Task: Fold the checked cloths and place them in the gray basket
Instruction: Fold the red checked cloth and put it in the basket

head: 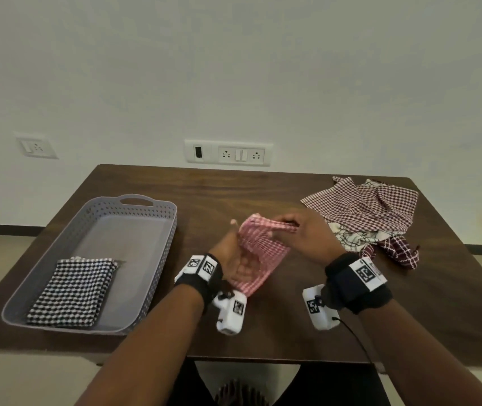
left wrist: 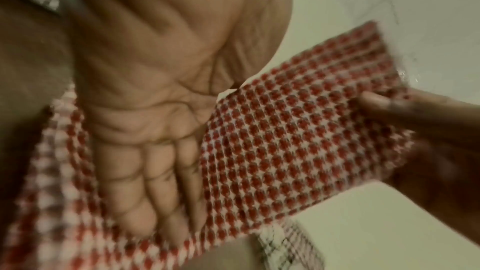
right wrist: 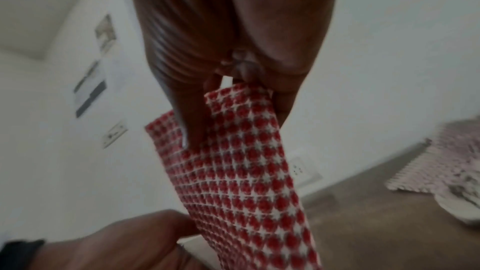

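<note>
A red-and-white checked cloth (head: pixel 259 241) (left wrist: pixel 285 141) (right wrist: pixel 246 171) is held up over the middle of the table between both hands. My right hand (head: pixel 285 228) (right wrist: pixel 228 81) pinches its upper edge between thumb and fingers. My left hand (head: pixel 239 253) (left wrist: pixel 155 110) lies palm-up inside the fold, thumb raised and fingers nearly straight; the cloth drapes over them and hides their tips. The gray basket (head: pixel 163 230) stands at the left. A folded black-and-white checked cloth (head: pixel 72 291) lies in its near end.
A loose pile of maroon checked cloths (head: pixel 366 212) (right wrist: pixel 446 161) lies at the back right of the brown table (head: pixel 263 332). Wall sockets (head: pixel 228 153) sit just behind the table's far edge. The far half of the basket holds nothing.
</note>
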`<state>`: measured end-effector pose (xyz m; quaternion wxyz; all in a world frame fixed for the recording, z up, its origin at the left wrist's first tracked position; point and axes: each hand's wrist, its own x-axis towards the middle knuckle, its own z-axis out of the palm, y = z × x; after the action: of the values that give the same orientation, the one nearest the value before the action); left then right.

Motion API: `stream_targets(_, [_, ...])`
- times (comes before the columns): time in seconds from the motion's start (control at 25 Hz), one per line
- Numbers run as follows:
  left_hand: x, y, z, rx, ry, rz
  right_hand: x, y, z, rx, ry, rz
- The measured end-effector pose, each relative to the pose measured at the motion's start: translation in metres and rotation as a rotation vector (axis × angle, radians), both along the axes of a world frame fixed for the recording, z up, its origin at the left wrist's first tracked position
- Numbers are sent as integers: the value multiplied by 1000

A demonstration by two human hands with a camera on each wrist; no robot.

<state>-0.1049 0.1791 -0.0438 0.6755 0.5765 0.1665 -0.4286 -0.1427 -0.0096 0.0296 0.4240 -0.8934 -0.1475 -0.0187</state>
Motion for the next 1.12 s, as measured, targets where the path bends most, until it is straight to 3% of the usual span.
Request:
stream_targets(0.12, [27, -3, 28, -426, -16, 153, -2, 4, 10, -143, -303, 124])
stream_targets(0.24, [40, -2, 60, -487, -194, 172, -9, -3, 1, -245, -428, 115])
stream_targets(0.36, [26, 6, 44, -334, -241, 209, -27, -4, -27, -340, -403, 128])
stream_targets(0.44, [15, 17, 8, 27, -262, 240, -46, -1, -58, -397, -310, 184])
stream_targets(0.52, [9, 35, -25, 375, -500, 366, -68, 4, -92, -412, -238, 268])
stream_targets(0.56, [8, 40, -36, 384, -673, 336, -79, 4, -105, -384, -211, 301])
stream_targets(0.64, [-8, 36, -40, 263, -864, 48, -94, 5, -121, -309, -188, 323])
stream_targets(0.72, [-31, 24, -34, 197, -817, -266, -101, 8, -118, -271, -200, 300])
stream_targets(0.8, [-40, 21, -48, 206, -680, -340, -98, 10, -100, -192, -178, 237])
stream_targets(0.92, [-43, 26, -66, 205, -550, -221, -73, 13, -64, -23, -45, 149])
stream_targets(1.0, [-44, 28, -64, 81, -395, -39, -45, 16, -51, -15, 26, 51])
stream_targets(1.12, [-52, 26, -52, 51, -371, 38, 1, 19, -68, 266, 277, -161])
